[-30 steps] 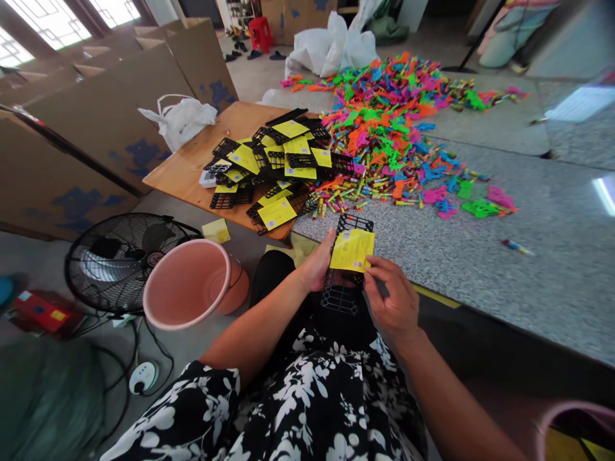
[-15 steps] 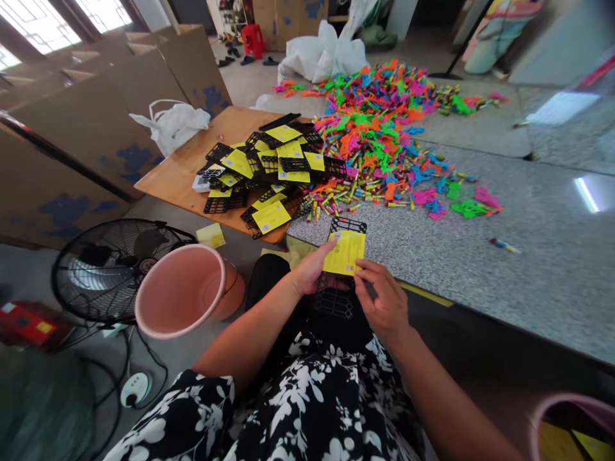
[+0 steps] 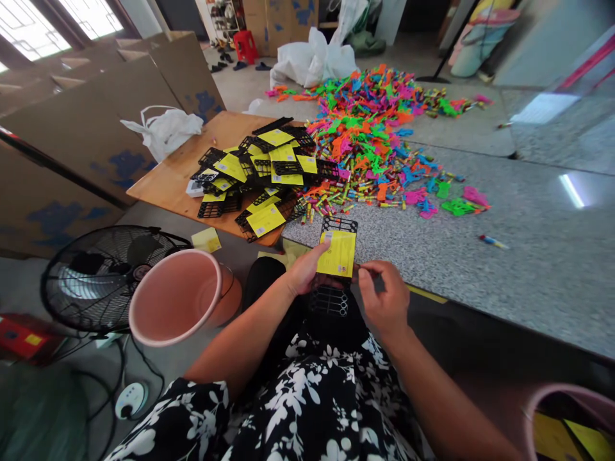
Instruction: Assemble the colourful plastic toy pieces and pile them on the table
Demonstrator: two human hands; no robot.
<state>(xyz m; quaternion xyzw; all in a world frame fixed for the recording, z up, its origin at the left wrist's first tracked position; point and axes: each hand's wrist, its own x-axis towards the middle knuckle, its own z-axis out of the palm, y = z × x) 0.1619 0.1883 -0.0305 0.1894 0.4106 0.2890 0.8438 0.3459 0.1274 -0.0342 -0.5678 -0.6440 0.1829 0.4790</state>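
A yellow printed card [image 3: 337,255] lies over a black plastic lattice frame [image 3: 340,224], just off the near edge of the grey speckled table. My left hand [image 3: 305,270] is closed around both from the left, its thumb pressed on the card and its other fingers mostly hidden beneath. At the card's lower right edge, my right hand [image 3: 385,291] has its fingers curled and its thumb drawn in; what may be between the fingertips is hidden. The frame's lower part shows below the card, above my lap.
Black frames with yellow cards [image 3: 267,219] pile on a wooden table [image 3: 166,176]. Colourful small plastic toy guns [image 3: 379,153] heap on the speckled tabletop [image 3: 432,256]. A pink bucket [image 3: 175,298] and a black fan [image 3: 96,275] stand left; another bucket [image 3: 531,410] sits lower right.
My right hand has shifted slightly away from the card's lower right corner, its fingers more curled. My left hand keeps its hold on the frame and card. The view has shifted a little.
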